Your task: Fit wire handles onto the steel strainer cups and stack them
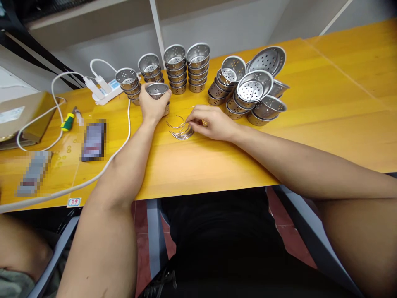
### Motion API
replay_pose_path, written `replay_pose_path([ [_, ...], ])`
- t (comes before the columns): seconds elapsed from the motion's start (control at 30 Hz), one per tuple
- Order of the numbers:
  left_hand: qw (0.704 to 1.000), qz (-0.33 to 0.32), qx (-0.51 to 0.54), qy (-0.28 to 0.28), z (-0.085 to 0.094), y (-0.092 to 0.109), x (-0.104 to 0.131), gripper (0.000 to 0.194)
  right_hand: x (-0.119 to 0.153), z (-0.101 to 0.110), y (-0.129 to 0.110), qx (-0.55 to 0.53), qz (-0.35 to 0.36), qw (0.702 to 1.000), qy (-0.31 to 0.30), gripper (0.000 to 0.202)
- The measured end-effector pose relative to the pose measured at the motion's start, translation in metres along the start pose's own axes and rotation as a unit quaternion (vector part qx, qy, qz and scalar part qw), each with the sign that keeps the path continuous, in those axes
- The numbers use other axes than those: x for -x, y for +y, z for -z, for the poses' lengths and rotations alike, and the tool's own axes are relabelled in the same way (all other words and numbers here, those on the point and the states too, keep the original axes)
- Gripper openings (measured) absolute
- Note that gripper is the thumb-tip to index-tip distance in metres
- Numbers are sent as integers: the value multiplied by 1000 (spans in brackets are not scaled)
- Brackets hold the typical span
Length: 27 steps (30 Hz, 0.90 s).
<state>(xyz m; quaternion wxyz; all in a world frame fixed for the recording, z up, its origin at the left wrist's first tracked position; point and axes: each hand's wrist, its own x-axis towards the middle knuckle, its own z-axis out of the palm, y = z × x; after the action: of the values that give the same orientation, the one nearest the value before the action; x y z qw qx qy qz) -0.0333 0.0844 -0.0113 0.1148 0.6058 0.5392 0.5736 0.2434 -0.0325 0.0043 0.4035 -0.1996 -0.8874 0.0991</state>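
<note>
My left hand (pixel 152 105) is wrapped round a perforated metal cup (pixel 157 90) at the front of the stacks. Fingers pinched together, my right hand (pixel 211 122) holds a thin curved metal wire (pixel 176 121) over a small pile of curved wires (pixel 182 134) on the table. Behind my left hand rise stacks of perforated cups (pixel 175 66), with another stack (pixel 198 66) beside them. To the right of these, more cups (pixel 254 86) lie tilted and leaning on one another.
A white power strip (pixel 107 92) with cables lies left of the cups. Farther left are a yellow-green screwdriver (pixel 68 122), two blurred phones (pixel 93 141) and a cardboard box (pixel 25 120). A white cable crosses the table's front left. Another person's leg (pixel 23 244) shows at lower left.
</note>
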Motion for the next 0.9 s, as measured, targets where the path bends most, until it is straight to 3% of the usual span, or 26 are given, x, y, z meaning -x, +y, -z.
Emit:
replay_pose_path([
  [0.37,998,-51,5,-29,-1,-21,-4,79,0,-1,0,-8,-2,1000,3,12],
  [0.6,998,-66,4,-13,3,-28,-5,85,0,1,-2,-13,-18,1000,-4,17],
  [0.9,998,-64,-18,2,2,-38,-11,83,0,3,1,-4,-34,998,51,15],
])
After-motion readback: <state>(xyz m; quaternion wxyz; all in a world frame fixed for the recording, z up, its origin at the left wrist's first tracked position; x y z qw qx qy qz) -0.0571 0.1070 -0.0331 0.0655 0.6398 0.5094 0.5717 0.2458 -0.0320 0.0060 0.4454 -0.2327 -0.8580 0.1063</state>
